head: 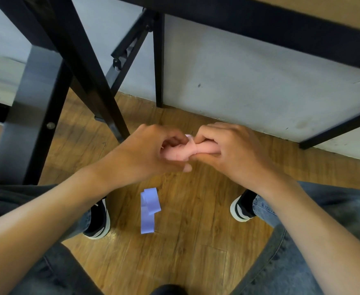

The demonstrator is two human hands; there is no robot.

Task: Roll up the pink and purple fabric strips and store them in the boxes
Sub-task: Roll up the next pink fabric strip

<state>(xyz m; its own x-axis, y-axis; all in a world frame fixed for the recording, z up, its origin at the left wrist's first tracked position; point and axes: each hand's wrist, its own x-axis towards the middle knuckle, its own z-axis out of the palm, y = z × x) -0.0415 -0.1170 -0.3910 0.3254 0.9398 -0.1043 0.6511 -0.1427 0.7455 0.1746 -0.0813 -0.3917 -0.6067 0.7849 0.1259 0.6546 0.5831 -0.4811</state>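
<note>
Two black shoes with white soles stand on the wooden floor (196, 252), the left shoe (99, 220) partly hidden under the left forearm and the right shoe (242, 207) peeking out beside the right wrist, and legs in grey-blue jeans (324, 209) fill the near corners. Farther off, black metal table legs (102, 88) slant across the left half of the view, a broad black post (25, 124) stands at the far left, and a pale grey wall (249, 81) runs behind them down to the floor. A wooden tabletop edge (334, 9) with a dark frame crosses the upper right. None of these touch the hands.

Between the shoes, the purple fabric strip (148, 209) lies on the floor near the person, loosely folded over itself at its far end, with one long flat tail pointing toward the near side; it is pale lilac and untouched.

Above it and a little farther away, the pink fabric strip (187, 151) is held in the air between both hands, bunched into a short thick roll with a pinched waist in the middle. The left hand (151, 152) has its fingers curled round the left part of the roll, thumb underneath. The right hand (230, 150) pinches the right part, fingers bent tightly over it, so most of the pink cloth is covered
</note>
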